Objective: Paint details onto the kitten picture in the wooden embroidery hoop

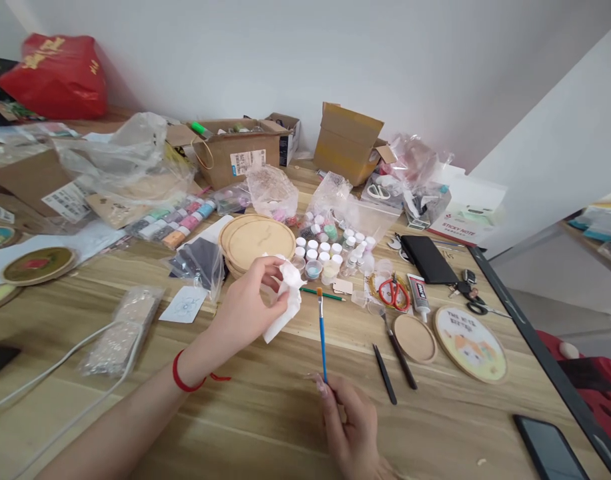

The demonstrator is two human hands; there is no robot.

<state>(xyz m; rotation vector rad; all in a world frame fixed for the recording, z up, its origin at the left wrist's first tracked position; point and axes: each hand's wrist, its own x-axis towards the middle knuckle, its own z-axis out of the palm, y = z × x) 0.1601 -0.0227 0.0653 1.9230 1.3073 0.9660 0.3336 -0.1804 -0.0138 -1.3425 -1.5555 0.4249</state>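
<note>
My left hand (248,301) is closed on a crumpled white tissue (285,297), held just above the wooden table (245,413). A red string bracelet circles that wrist. Lower down, my right hand (348,420) pinches a thin blue-handled paintbrush (322,337), which stands almost upright with its orange tip a little right of the tissue. Behind the tissue lies a stack of round wooden discs (258,241). Several small white-capped paint pots (325,250) stand to their right.
Two dark tools (393,360), red scissors (393,292), a glue tube (418,295), a small wooden coaster (414,337) and a painted round plaque (470,343) lie at right. A phone (548,447) sits front right. Cardboard boxes (348,141), plastic bags and a white cable (60,367) crowd back and left.
</note>
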